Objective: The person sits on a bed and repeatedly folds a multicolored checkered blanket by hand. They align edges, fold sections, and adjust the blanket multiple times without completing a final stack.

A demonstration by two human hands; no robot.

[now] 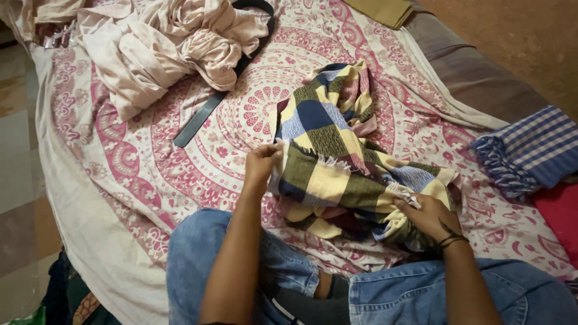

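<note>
A checked cloth [337, 150] in yellow, olive, blue and pink lies crumpled on the bed in front of me. My left hand [262, 162] pinches its fringed left edge. My right hand [428, 215] grips the cloth's fringed right corner; a dark band sits on that wrist. The cloth sags between the two hands. My knees in blue jeans [198, 253] fill the bottom of the view.
A pink-and-white patterned bedsheet [180, 168] covers the bed. A heap of pale pink clothes [162, 48] and a black belt [205, 114] lie at the top left. A blue-and-white checked cloth [533, 150] and something red [560, 210] sit at the right. Tiled floor [15, 150] runs along the left.
</note>
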